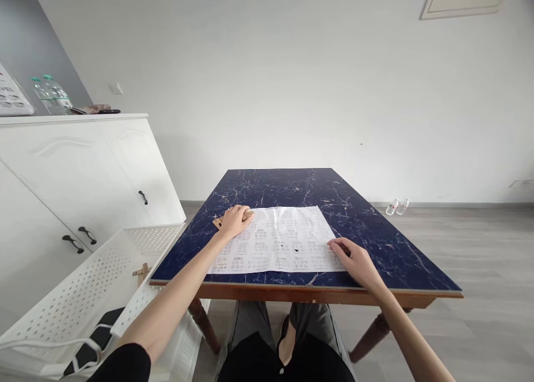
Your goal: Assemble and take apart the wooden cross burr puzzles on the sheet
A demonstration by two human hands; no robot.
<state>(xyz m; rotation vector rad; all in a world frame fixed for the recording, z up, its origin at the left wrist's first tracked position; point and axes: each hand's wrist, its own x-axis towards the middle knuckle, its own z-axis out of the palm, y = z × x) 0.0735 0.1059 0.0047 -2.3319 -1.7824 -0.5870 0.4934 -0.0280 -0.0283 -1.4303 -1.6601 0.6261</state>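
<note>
A large white printed sheet (287,240), creased down its middle, lies flat on the dark blue marbled table (308,187). Rows of small diagrams cover it, too small to read. My left hand (235,221) is at the sheet's upper left corner, its fingers closed over a flat light-brown piece with small holes (217,223); most of that piece is hidden under the hand. At the sheet's right edge, my right hand (354,259) has curled fingers, with thumb and forefinger pinching the paper's margin.
Left of the table is a white perforated basket (83,282) holding a brown wooden piece (143,272) and a black item (98,335). White cabinets (83,170) carry plastic bottles (54,95). Two bottles (397,207) stand on the floor by the wall.
</note>
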